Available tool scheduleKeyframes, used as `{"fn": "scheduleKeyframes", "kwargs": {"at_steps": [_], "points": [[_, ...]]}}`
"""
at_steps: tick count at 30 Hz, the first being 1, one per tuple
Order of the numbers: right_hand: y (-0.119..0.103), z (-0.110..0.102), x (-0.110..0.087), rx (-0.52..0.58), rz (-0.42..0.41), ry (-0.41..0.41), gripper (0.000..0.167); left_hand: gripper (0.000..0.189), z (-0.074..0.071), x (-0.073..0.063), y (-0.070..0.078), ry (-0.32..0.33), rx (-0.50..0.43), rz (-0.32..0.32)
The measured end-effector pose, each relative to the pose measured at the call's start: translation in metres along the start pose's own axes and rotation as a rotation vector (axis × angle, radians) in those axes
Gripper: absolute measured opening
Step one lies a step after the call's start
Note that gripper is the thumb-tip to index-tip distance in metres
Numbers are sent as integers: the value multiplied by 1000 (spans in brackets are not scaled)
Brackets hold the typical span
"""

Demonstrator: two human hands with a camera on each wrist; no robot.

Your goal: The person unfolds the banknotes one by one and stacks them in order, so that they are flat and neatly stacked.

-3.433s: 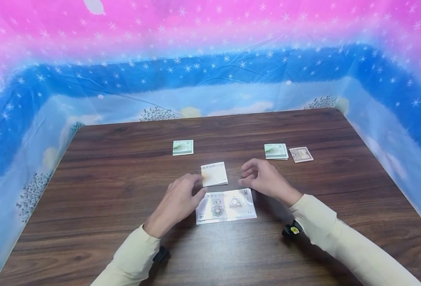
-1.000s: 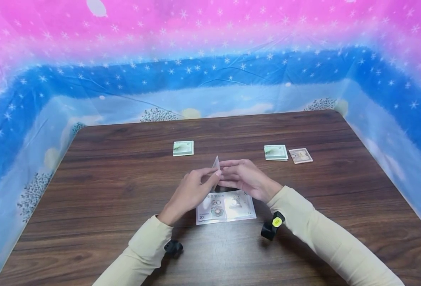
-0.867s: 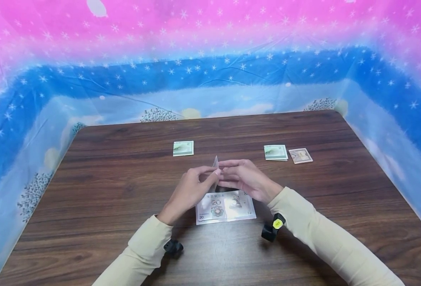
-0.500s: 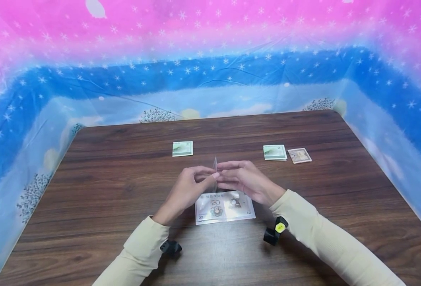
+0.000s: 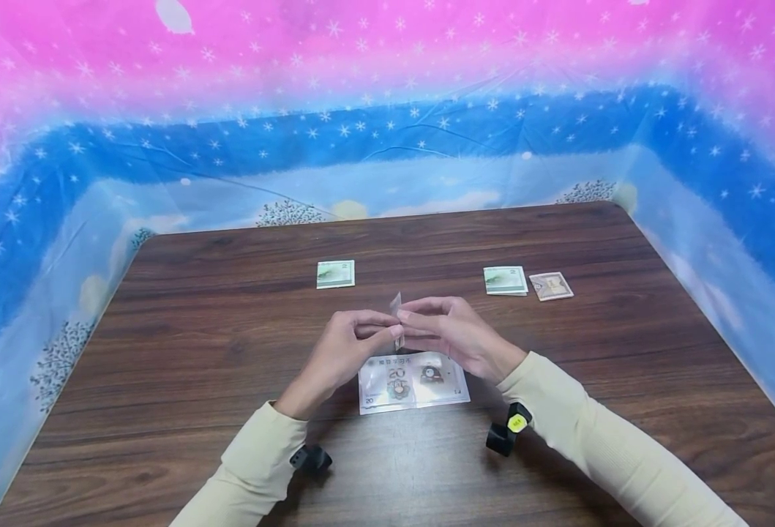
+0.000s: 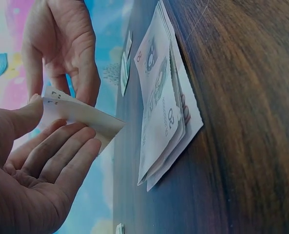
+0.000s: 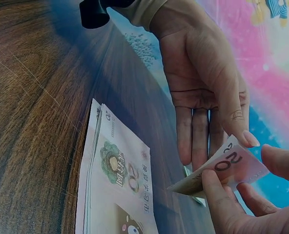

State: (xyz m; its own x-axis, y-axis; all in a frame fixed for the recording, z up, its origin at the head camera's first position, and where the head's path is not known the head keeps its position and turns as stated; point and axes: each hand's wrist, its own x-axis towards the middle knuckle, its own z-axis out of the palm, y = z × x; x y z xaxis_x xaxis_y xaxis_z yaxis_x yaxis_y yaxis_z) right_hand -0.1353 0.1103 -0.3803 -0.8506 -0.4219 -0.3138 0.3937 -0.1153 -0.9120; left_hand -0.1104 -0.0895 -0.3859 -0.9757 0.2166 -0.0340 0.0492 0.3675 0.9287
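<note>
A folded 20 banknote point(image 5: 396, 302) is held on edge above the table, its halves slightly parted in the left wrist view. My left hand point(image 5: 341, 355) pinches it, thumb on the near edge and fingers along one face. From the other side my right hand point(image 5: 462, 337) grips the same note; in the right wrist view its index finger lies across the face and its thumb is at the corner. Just below both hands, a stack of 20 notes point(image 5: 413, 382) lies flat on the table, opened out with a centre crease.
On the brown wooden table point(image 5: 229, 315), a folded green note point(image 5: 336, 274) lies at the back left. Another folded green note point(image 5: 505, 280) sits at the back right beside a small brownish note point(image 5: 550, 286). A patterned pink and blue cloth point(image 5: 387, 124) hangs behind the table.
The folded note, earlier flat on the table behind the stack, is now lifted on edge between both hands. In the last half second my right thumb has come onto it.
</note>
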Motion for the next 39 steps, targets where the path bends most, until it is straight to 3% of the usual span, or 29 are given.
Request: {"fn": "scheduleKeyframes", "kwargs": {"at_steps": [8,14,21,25,39], "points": [[1,-1,0,-22,11,29,40,24,0,-2,2,-14,22,-16],[0,-5,-2,-59,9,59,40,30,-2,-4,0,-30,-23,-19],[-3,-10,-6,-87,18,96,43,33,-3,-8,-2,53,-177,-32],[-5,-15,-9,-125,20,114,47,27,-7,-10,-1,106,-215,-60],[-5,-29,-16,-149,12,158,50,21,-16,-15,-7,96,-299,-135]]}}
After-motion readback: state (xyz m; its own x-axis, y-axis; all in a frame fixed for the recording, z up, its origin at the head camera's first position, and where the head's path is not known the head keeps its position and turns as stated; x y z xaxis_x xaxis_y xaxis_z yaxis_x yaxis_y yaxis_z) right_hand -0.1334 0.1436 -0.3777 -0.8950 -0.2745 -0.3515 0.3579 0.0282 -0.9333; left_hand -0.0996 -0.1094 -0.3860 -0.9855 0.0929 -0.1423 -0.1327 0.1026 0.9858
